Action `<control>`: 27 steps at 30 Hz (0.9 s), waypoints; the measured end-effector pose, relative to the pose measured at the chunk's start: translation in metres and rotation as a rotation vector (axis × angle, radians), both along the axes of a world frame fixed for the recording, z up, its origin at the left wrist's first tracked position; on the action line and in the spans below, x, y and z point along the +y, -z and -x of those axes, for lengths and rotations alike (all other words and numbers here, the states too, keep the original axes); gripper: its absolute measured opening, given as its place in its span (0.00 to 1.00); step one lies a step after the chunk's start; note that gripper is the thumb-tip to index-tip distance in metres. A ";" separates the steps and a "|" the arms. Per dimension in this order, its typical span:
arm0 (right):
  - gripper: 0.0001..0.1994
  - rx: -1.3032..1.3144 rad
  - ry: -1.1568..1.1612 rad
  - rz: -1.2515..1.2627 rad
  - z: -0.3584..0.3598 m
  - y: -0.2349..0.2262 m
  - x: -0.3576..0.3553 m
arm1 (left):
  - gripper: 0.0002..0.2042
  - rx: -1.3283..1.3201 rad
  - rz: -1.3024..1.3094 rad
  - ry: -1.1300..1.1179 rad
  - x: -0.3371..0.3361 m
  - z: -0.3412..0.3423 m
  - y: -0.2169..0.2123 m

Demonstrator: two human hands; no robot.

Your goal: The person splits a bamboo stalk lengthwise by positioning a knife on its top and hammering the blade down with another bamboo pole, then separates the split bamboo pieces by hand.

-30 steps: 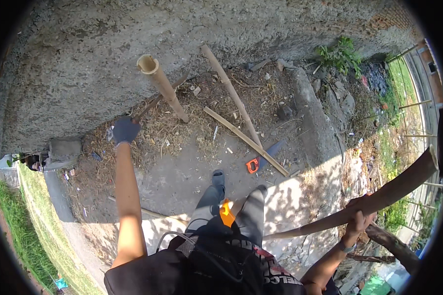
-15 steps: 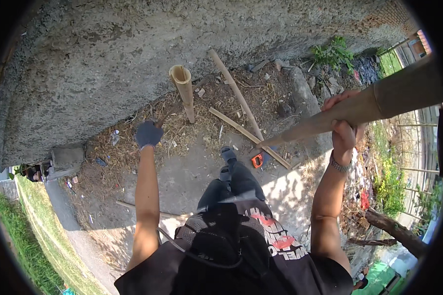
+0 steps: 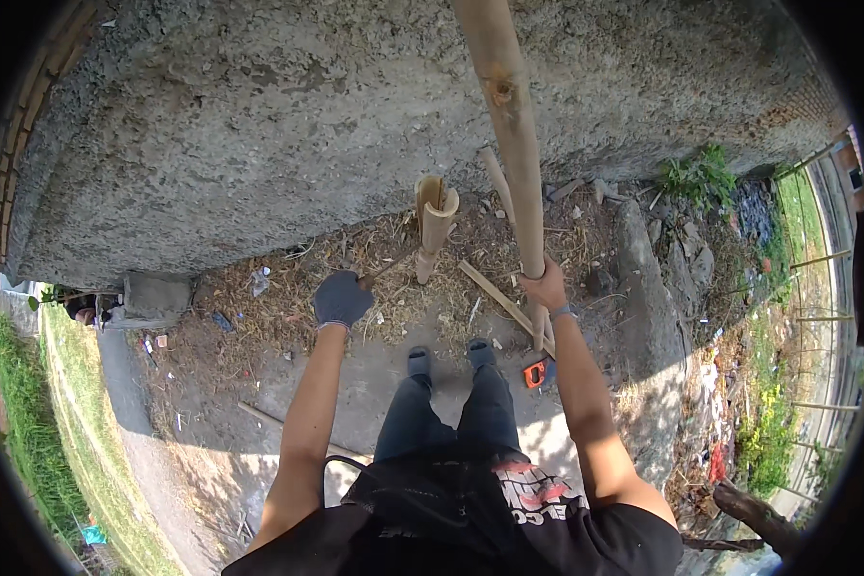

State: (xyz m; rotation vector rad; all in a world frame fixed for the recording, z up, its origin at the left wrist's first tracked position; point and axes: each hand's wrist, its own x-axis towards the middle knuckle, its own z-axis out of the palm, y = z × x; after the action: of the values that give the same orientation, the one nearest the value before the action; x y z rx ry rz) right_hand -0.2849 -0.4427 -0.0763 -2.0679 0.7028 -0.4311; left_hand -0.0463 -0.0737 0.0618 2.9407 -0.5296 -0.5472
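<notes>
Long bamboo pole [image 3: 509, 125] stood near upright, long axis running from the ground by the right foot up and away past the top edge of the view, leaning slightly left at the top. Pale tan, smooth, one dark knot hole on the upper shaft. Right hand [image 3: 545, 286] was bare and closed around the pole low down, a band on the wrist. Left hand [image 3: 341, 299] wore a dark glove, closed on a thin dark handle; tool head too small to tell. Just right of that hand a short bamboo stump [image 3: 434, 223] stood upright in the dirt, top end split open, hollow visible. It sat left of the pole, apart from it. Another bamboo length [image 3: 497, 182] leaned against the wall behind the pole, and a flat wooden strip [image 3: 494, 296] lay on the ground near the right hand. An orange tool [image 3: 535, 373] lay beside the right shoe. Ground was bare dirt with dry straw litter; a rough grey concrete wall [image 3: 259, 134] ran along the far side. Grass on the left, weeds and rubbish on the right. Sunlit outdoors.
</notes>
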 end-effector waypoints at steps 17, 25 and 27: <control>0.13 0.069 0.165 -0.273 0.150 -0.099 0.178 | 0.26 0.033 0.046 0.165 0.041 -0.065 -0.021; 0.20 -0.165 0.254 -0.262 0.245 -0.296 0.125 | 0.24 -0.019 0.055 0.193 0.048 -0.035 -0.009; 0.34 -0.289 0.200 -0.290 0.270 -0.379 0.120 | 0.24 -0.040 0.062 0.131 0.059 -0.022 -0.004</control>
State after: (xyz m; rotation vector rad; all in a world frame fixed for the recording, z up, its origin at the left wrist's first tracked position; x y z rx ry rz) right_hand -0.5550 -0.3231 0.3029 -1.6297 0.7506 -0.6843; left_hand -0.0243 -0.0144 0.0659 2.8780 -0.7347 -0.4764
